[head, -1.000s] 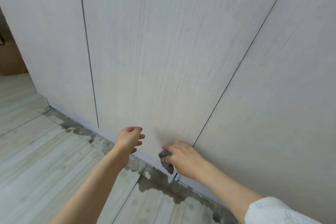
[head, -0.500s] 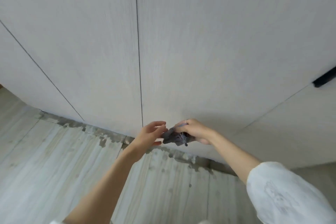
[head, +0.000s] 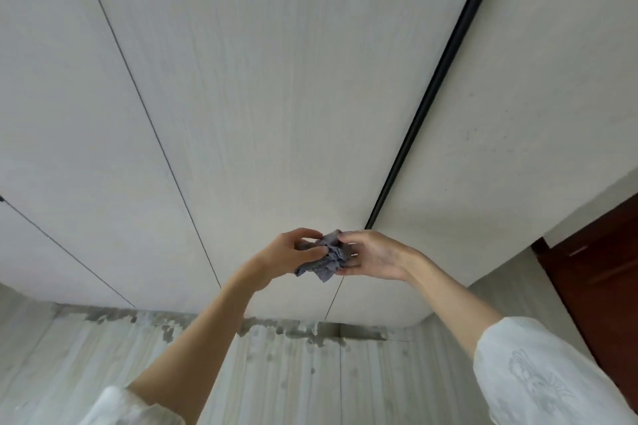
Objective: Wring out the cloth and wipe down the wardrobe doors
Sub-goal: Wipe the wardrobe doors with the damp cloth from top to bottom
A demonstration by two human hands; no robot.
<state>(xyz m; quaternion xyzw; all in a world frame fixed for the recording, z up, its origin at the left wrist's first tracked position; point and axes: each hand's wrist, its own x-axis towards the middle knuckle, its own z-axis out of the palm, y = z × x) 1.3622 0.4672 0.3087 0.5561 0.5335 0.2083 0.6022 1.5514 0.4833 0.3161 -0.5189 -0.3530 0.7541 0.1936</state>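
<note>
A crumpled grey-blue cloth point(head: 326, 259) hangs between both hands, held away from the pale wood-grain wardrobe doors point(head: 276, 97). My left hand point(head: 288, 255) pinches its left side with thumb and fingers. My right hand point(head: 374, 255) grips its right side, fingers curled round the bunched fabric. Thin dark seams split the wardrobe front into several door panels.
A black vertical strip point(head: 438, 86) runs down the wardrobe's right part. A dark red-brown door point(head: 597, 272) stands at the far right. The pale plank floor point(head: 293, 373) has dark wet patches point(head: 297, 329) along the wardrobe's base.
The cloth has come off the low part of the door and up into both hands. My left hand has taken hold of it. The view has swung right along the wardrobe.
</note>
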